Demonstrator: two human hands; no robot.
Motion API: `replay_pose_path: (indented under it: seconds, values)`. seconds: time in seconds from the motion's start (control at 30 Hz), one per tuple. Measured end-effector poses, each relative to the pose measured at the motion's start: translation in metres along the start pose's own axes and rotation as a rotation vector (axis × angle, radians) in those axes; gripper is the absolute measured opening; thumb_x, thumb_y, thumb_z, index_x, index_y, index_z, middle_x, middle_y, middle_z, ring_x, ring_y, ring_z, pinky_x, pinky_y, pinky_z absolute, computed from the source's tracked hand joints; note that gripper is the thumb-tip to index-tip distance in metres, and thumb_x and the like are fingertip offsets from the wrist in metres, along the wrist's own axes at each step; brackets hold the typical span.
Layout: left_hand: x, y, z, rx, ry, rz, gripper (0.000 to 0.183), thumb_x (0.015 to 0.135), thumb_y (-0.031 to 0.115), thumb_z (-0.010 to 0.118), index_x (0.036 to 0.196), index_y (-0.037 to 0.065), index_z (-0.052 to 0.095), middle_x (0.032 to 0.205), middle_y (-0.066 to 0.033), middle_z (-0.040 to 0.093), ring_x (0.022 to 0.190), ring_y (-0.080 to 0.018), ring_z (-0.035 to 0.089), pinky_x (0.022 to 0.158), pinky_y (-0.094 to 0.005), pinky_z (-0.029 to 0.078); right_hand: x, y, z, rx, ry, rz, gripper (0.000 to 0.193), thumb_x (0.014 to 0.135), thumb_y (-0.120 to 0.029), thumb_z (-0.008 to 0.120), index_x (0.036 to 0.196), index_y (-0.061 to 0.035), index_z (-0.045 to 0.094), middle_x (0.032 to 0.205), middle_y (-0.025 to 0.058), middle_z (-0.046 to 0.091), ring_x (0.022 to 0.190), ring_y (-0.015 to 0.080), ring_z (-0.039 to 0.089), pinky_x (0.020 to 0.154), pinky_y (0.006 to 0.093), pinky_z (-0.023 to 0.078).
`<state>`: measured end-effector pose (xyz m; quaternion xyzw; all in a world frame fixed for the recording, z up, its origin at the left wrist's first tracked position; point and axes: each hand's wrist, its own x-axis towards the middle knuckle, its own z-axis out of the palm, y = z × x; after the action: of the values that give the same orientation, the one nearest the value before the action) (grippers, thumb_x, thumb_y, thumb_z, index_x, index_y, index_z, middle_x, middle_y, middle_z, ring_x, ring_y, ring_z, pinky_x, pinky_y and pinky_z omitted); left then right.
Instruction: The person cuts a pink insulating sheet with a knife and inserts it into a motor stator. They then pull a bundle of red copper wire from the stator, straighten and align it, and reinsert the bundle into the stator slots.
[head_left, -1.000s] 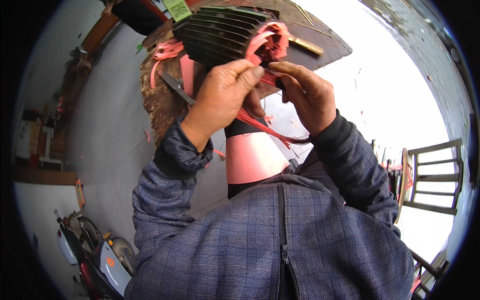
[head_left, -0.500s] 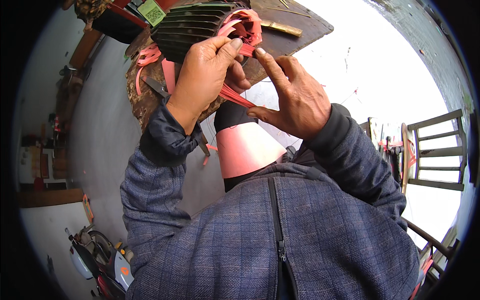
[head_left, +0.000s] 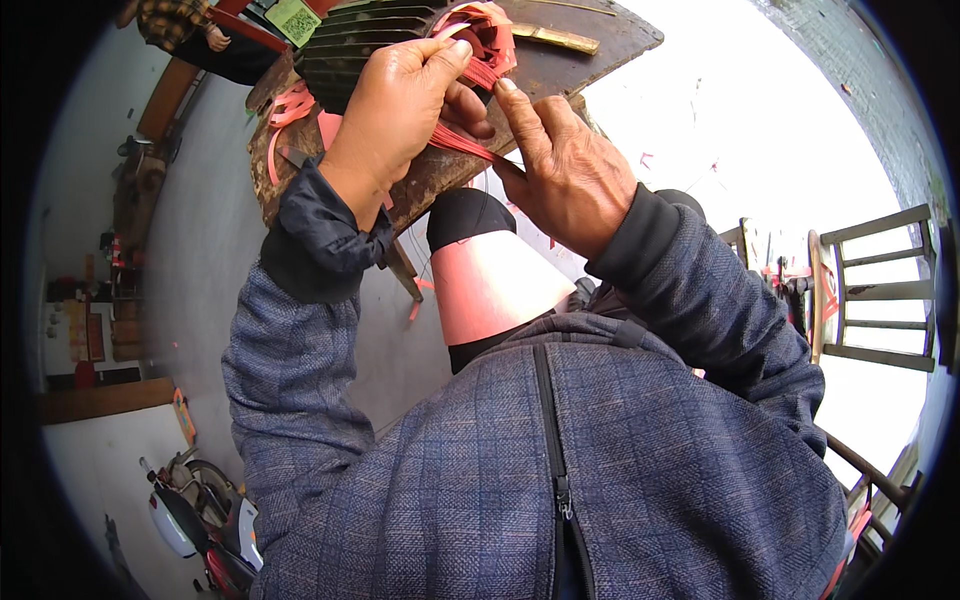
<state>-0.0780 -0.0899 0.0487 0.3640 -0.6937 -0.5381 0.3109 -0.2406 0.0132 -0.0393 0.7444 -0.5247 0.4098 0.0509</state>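
Observation:
My left hand point(head_left: 395, 105) is closed, thumb and forefinger pinching a pleated pink-red paper piece point(head_left: 462, 142) made of thin, tight folds. My right hand point(head_left: 570, 170) touches it too: the forefinger presses the upper stretch and the thumb meets the end of the lower one. Part of the folded paper is hidden behind my left fingers. Just beyond stands a dark ribbed object point(head_left: 345, 55) with curled pink paper point(head_left: 492, 38) at its right end. A curved pink sheet point(head_left: 500, 285) lies over my dark-clothed leg.
The worn wooden table point(head_left: 585, 62) bears a bamboo piece point(head_left: 555, 38), loose pink strips point(head_left: 292, 103) and a dark metal blade point(head_left: 293, 156). Another person's hand point(head_left: 216, 39) shows at upper left. A wooden chair point(head_left: 880, 291) stands right, a motorbike point(head_left: 205, 520) lower left.
Both hands, with the pleated paper, have shifted slightly up and left in the picture. The other person's hand has come into sight at upper left.

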Motion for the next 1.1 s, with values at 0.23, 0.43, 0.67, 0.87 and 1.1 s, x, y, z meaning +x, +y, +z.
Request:
replay_pose_path:
  seconds: [0.23,0.43,0.67,0.87,1.1]
  values:
    - [-0.007,0.010,-0.008,0.009,0.046,0.154,0.047,0.111,0.039,0.055,0.114,-0.005,0.069,0.087,-0.0148,0.076,0.077,-0.0184,0.076,0.073,-0.0289,0.061,-0.004,0.031,-0.005,0.313,0.010,0.166,0.067,0.097,-0.015,0.072,0.157,-0.0007,0.044,0.109,0.0203,0.063,0.081,0.0271,0.067,0.077,0.0383,0.056]
    - [-0.040,-0.038,0.024,1.255,-0.120,0.837,0.027,0.092,0.021,0.072,0.110,0.002,0.069,0.106,-0.0138,0.072,0.105,-0.0289,0.070,0.094,-0.0403,0.054,0.003,0.069,-0.018,1.006,-0.390,0.584,0.058,0.104,-0.035,0.064,0.142,0.0079,0.056,0.093,0.0102,0.067,0.075,0.0155,0.067,0.063,0.0294,0.056]
    - [-0.040,-0.063,0.031,1.419,-0.249,0.720,0.012,0.087,0.013,0.066,0.094,0.004,0.069,0.083,-0.0074,0.068,0.081,-0.0229,0.066,0.080,-0.0379,0.050,0.020,0.084,-0.016,1.275,-0.612,0.657,0.043,0.107,-0.038,0.059,0.109,0.0043,0.065,0.082,0.0074,0.065,0.066,0.0127,0.064,0.057,0.0269,0.055]
    - [-0.027,-0.066,0.028,1.411,-0.283,0.742,0.010,0.087,0.013,0.064,0.086,0.005,0.071,0.074,-0.0051,0.066,0.075,-0.0228,0.064,0.080,-0.0380,0.049,0.032,0.098,0.001,1.258,-0.700,0.665,0.043,0.106,-0.040,0.059,0.106,0.0024,0.065,0.079,0.0069,0.065,0.064,0.0127,0.064,0.058,0.0268,0.054]
    - [-0.026,-0.061,0.043,1.481,-0.315,0.603,0.041,0.084,0.018,0.071,0.119,-0.003,0.066,0.108,-0.0163,0.067,0.104,-0.0317,0.066,0.101,-0.0445,0.051,0.033,0.111,0.014,1.300,-0.688,0.657,0.041,0.107,-0.038,0.058,0.109,0.0029,0.064,0.078,0.0044,0.065,0.067,0.0110,0.064,0.057,0.0256,0.053]
